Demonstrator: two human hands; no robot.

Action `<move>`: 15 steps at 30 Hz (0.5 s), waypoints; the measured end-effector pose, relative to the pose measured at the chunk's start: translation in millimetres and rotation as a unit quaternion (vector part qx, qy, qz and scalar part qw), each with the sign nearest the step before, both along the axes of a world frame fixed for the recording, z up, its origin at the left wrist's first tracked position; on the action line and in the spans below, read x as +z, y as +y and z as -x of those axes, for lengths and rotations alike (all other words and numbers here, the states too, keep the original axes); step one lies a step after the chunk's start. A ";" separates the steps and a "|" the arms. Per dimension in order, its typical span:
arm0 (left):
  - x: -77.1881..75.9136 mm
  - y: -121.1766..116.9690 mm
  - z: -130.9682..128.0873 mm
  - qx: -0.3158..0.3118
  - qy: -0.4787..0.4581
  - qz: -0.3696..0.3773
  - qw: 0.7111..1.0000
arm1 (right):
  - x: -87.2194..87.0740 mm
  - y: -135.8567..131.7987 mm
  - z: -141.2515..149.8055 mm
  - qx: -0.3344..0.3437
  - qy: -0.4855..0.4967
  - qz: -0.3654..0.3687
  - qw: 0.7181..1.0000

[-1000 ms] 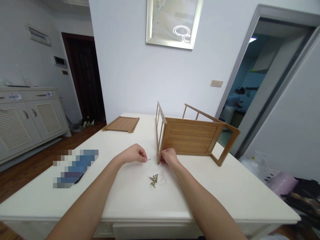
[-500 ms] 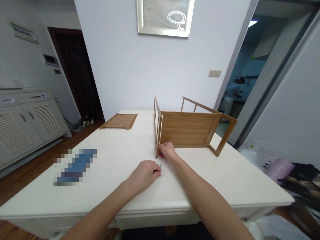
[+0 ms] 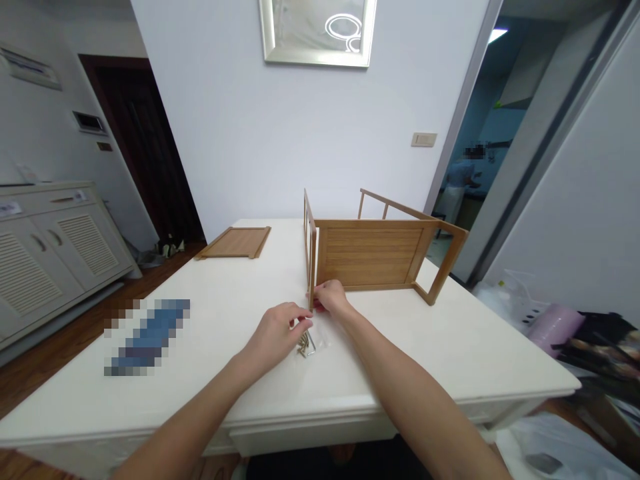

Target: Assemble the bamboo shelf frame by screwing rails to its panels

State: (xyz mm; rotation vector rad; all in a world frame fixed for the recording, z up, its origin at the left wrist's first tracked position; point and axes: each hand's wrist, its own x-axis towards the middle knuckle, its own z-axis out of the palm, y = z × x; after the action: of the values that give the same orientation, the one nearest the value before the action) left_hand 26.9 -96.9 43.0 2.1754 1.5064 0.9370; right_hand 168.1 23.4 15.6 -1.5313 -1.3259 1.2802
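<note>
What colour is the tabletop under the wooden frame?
Glossy cream-white tabletop, clearest in the head view.

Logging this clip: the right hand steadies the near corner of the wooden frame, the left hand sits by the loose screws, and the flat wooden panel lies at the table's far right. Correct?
Not quite. In the head view the flat wooden panel lies at the far left of the table. The rest holds: the right hand steadies the near corner of the wooden frame, and the left hand sits by the loose screws.

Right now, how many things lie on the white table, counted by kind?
Wooden shelf frame, standing on its side: 1
Loose wooden panel, lying flat: 1
Heap of screws on a clear plastic bag: 1 (single screws too small to count)
Blurred blue item: 1
Total: 4
</note>
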 end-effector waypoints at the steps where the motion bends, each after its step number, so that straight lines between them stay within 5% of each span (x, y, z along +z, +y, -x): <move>1: 3.5 6.1 3.5 0.020 -0.001 0.002 1.000 | -0.1 0.8 -0.4 0.001 -0.005 -0.001 1.000; 4: 9.6 26.2 5.8 0.053 -0.008 0.002 0.999 | 0.3 1.8 -1.1 0.004 -0.023 -0.009 1.000; 10: 7.3 54.0 -10.5 -0.009 -0.034 -0.011 0.999 | 6.2 -4.9 -9.0 0.013 -0.048 -0.038 0.998; 15: 2.0 62.5 -12.4 -0.029 -0.088 0.006 0.996 | 32.2 -17.5 -19.9 0.004 -0.059 -0.120 0.991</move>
State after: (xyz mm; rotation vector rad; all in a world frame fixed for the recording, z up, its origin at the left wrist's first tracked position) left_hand 39.3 -34.3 45.0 2.0578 1.3559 1.0672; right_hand 188.0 5.9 47.9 -1.4508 -1.5032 1.0068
